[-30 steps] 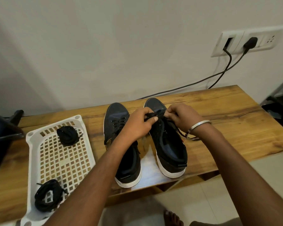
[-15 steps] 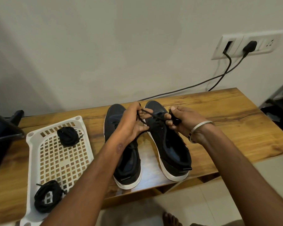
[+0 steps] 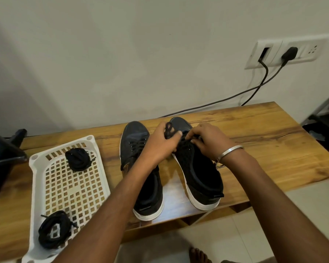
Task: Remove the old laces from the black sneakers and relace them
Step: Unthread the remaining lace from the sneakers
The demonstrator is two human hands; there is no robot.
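1. Two black sneakers stand side by side at the centre of the frame on the wooden tabletop (image 3: pixel 264 149), toes toward the wall: the left sneaker (image 3: pixel 139 168) and the right sneaker (image 3: pixel 199 175).
2. The left hand (image 3: pixel 160 145) has its grip closed on a loop of black lace (image 3: pixel 168 130) above the right sneaker's toe end.
3. The right hand (image 3: pixel 209 139), a metal bangle (image 3: pixel 229 151) on its wrist, pinches the lacing on the same sneaker, fingers curled.
4. At lower left, a white basket (image 3: pixel 46 186) holds two bundles of black laces, one at its far end (image 3: pixel 77 158) and one at its near end (image 3: pixel 54 229).
5. At upper right, a wall socket (image 3: pixel 304 52) has a black plug (image 3: pixel 289 54) in it.
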